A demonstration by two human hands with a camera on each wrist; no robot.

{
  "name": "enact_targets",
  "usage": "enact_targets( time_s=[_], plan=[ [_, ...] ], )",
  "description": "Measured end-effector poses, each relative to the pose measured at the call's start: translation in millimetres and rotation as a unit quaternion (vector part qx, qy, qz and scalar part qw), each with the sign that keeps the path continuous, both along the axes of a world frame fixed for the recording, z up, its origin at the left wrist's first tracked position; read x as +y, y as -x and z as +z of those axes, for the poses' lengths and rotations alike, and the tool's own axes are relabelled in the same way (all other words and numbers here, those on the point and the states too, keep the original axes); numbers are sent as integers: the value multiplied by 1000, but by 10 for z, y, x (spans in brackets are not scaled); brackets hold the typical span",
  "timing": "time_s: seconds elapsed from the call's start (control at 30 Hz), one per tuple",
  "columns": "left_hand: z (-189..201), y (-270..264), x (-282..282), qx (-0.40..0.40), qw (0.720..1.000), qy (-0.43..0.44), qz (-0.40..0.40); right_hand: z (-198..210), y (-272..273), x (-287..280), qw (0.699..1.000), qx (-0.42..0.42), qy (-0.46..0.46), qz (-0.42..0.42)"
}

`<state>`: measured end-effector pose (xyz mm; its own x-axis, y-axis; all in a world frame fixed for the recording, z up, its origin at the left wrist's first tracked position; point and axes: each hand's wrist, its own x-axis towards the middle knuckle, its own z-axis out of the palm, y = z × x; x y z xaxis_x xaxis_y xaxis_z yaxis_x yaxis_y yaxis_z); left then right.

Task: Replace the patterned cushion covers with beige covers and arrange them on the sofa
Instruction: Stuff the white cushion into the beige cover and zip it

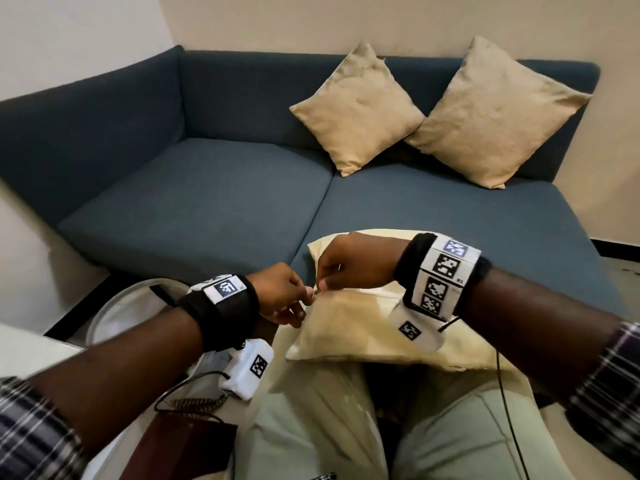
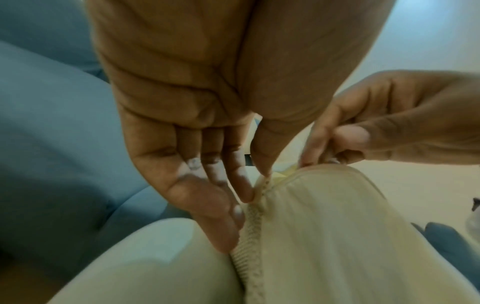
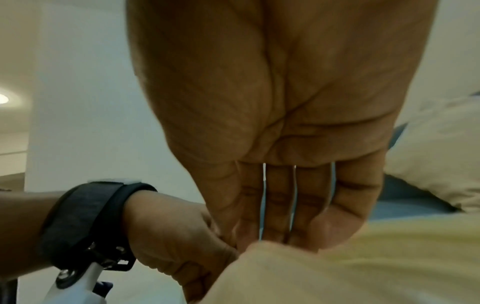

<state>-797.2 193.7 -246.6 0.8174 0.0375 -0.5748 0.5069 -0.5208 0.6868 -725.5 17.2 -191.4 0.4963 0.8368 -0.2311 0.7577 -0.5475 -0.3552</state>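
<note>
A round metal tray (image 1: 114, 313) lies low at the left, beside a white ledge (image 1: 31, 351). A coiled cable (image 1: 194, 403) and a thin black wire (image 1: 509, 410) trail over pale green trousers (image 1: 311, 438). A dark brown box-like thing (image 1: 180, 448) sits near the left knee. Cream walls (image 1: 311, 19) meet behind, and a dark skirting strip (image 1: 613, 247) runs at the right. Plaid sleeves (image 1: 31, 434) show at both lower corners.

no readable text, wristband markers (image 1: 446, 271) only
</note>
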Motion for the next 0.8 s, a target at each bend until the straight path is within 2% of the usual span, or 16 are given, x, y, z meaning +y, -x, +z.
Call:
enact_targets(
  time_s=[0.23, 0.37, 0.67, 0.8],
  plan=[
    [-155, 63, -63, 22, 994, 76, 76, -306, 142, 289, 995, -22, -16, -101],
    [-208, 82, -56, 35, 991, 96, 90, -444, 213, 353, 987, -46, -25, -154],
    [-82, 54, -130, 69, 979, 152, 115, -288, 186, 324, 989, -14, -9, -149],
    [-117, 54, -148, 89, 975, 155, 129, -335, 210, 325, 990, -42, 4, -138]
  ],
)
